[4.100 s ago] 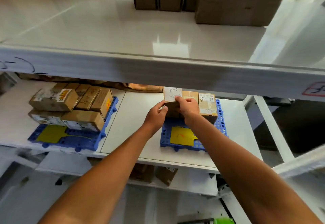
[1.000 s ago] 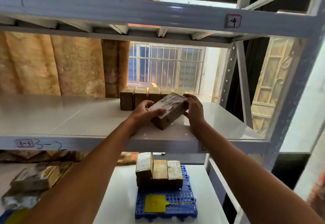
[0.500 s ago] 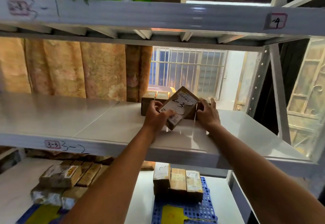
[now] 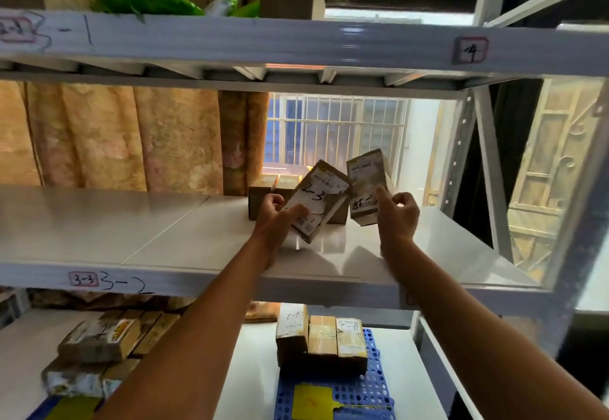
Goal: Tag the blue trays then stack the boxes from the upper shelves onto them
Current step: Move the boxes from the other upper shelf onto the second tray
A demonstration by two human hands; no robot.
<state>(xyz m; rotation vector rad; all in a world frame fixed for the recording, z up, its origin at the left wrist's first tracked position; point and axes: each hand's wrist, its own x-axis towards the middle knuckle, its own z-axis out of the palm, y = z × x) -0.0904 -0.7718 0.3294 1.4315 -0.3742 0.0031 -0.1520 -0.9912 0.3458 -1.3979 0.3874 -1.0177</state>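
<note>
A second box (image 4: 368, 185) is now lifted by the right hand (image 4: 397, 213); the "2-3" box (image 4: 317, 200) stays gripped in the left hand (image 4: 275, 217). Both are ready for the blue tray (image 4: 372, 390).

Location: I am in a parcel storeroom | Evidence: white metal shelving (image 4: 296, 283) with handwritten bay codes (image 4: 127, 283) on its beams | labelled cardboard parcels (image 4: 321, 337) set on a blue tray (image 4: 372, 390) | more parcels (image 4: 99, 342) on the lower shelf | Surroundings: barred window (image 4: 336, 129) and curtain (image 4: 108, 136) behind the rack.
</note>
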